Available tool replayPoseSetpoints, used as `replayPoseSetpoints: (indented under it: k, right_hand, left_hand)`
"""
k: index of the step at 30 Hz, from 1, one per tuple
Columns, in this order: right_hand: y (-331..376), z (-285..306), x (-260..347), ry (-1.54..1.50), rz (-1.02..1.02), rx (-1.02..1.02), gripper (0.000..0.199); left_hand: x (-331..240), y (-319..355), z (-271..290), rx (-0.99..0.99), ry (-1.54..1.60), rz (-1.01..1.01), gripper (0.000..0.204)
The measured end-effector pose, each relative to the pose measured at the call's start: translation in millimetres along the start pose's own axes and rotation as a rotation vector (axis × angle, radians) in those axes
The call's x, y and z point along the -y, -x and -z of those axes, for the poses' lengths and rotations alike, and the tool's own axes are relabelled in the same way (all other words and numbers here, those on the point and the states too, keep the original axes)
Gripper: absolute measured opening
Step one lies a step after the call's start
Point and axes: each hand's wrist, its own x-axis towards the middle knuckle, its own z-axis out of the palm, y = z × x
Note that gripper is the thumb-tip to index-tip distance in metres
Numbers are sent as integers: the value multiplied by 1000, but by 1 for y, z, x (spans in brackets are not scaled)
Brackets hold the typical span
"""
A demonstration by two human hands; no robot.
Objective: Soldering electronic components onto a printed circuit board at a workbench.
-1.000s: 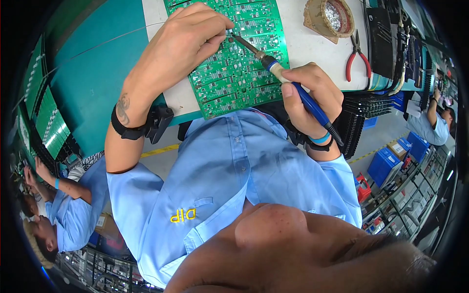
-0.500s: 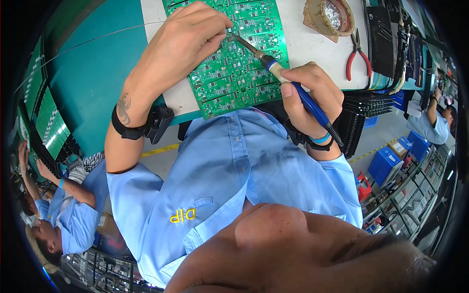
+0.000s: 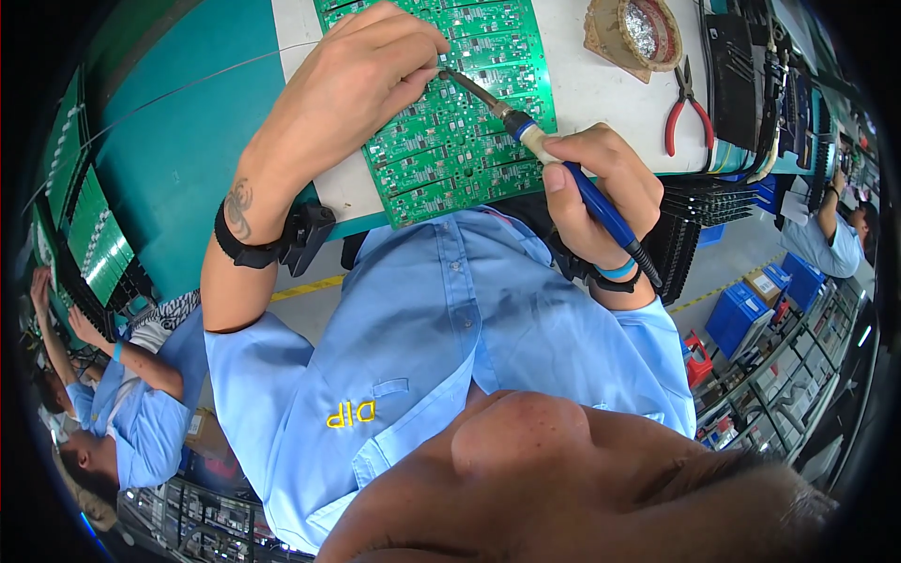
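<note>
A green circuit board panel (image 3: pixel 422 178) full of small components lies in front of me on the bench. My right hand (image 3: pixel 610 192) grips a soldering iron (image 3: pixel 530 136) by its blue handle, the metal tip slanting to the upper left over the panel. Close by that tip, my left hand (image 3: pixel 361 84) bends over the panel, thumb and forefinger pinched together. A thin solder wire (image 3: pixel 206 70) runs from the left into this hand. The fingers hide the wire's end, and whether the tip touches the board I cannot tell.
Right of the panel sit a brown bowl (image 3: pixel 648 36) of silvery scraps and red-handled pliers (image 3: pixel 688 108). Dark racks with tools and cables (image 3: pixel 741 66) line the bench's right end. Upright green boards (image 3: pixel 103 235) stand at far left, where a co-worker (image 3: pixel 141 403) sits.
The iron and my right hand have shifted very slightly right and down. My left hand stays at nearly the same spot. The co-worker's hands at left moved a little.
</note>
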Motion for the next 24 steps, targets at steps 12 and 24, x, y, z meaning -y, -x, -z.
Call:
replayPoseSetpoints:
  k: [12, 24]
  right_hand:
    - [-1, 6, 3, 8, 3, 13, 19]
    - [-3, 2, 1, 20, 25, 31, 14]
  left_hand:
    - [0, 0, 1, -5, 0, -27, 11]
    - [-1, 1, 0, -9, 17, -2, 11]
